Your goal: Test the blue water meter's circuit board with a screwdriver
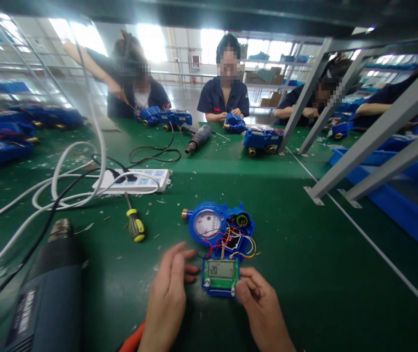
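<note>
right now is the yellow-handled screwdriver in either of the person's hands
No, the yellow-handled screwdriver lies on the green table, while the left hand and right hand are at the display module.

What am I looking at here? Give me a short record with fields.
Place: green workbench
Left hand: fingers beside the display board, possibly touching
Right hand: pinching the board's right corner
Attached: coloured wires run to a blue water meter
Nearby: screwdriver, power strip, heat gun
Others: seated people across the bench
</note>
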The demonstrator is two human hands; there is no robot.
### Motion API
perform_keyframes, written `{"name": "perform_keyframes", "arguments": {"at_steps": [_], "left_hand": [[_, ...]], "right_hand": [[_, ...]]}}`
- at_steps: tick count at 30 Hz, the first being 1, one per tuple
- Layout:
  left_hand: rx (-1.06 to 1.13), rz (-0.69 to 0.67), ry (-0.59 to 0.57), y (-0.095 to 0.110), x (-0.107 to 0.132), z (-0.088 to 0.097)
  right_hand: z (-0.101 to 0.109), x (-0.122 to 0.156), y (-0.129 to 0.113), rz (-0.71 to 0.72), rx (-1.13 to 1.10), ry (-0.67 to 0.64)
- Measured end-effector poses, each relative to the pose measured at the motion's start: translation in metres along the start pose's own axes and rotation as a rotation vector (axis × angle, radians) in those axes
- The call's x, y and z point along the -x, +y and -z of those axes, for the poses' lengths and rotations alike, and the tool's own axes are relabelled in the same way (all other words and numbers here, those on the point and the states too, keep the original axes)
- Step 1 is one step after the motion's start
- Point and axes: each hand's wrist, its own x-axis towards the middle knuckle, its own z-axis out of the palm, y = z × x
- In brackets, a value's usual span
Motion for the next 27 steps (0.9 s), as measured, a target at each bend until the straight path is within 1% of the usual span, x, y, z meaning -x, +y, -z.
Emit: {"name": "perform_keyframes", "arguments": {"at_steps": [2, 5, 7, 9, 12, 15, 19, 22, 27], "left_hand": [[0.213, 0.094, -0.123, -0.001, 0.000, -0.001], [0.377, 0.182, -0.320, 0.001, 0.002, -0.005], [0.460, 0.202, -0.393, 0.003, 0.005, -0.007], [0.513, 0.195, -0.436, 0.004, 0.008, -0.008], [0.523, 0.170, -0.451, 0.005, 0.011, -0.008], [0.482, 0.135, -0.429, 0.006, 0.014, -0.010], [0.466, 0.111, -0.390, 0.011, 0.017, -0.015], [0.453, 0.093, -0.381, 0.012, 0.018, -0.016], [0.437, 0.068, -0.385, 0.005, 0.015, -0.017]], "right_hand": [[-0.001, -0.002, -0.001, -0.063, -0.188, -0.020], [-0.003, -0.004, -0.002, -0.114, -0.409, -0.051], [-0.002, -0.005, 0.000, -0.163, -0.525, -0.087], [0.000, -0.005, 0.003, -0.223, -0.642, -0.101], [0.002, -0.006, 0.009, -0.317, -0.795, -0.113], [0.003, -0.007, 0.012, -0.371, -0.853, -0.137], [0.003, -0.007, 0.011, -0.377, -0.850, -0.151], [0.002, -0.007, 0.011, -0.375, -0.825, -0.159], [0.000, -0.004, 0.014, -0.340, -0.806, -0.076]]}}
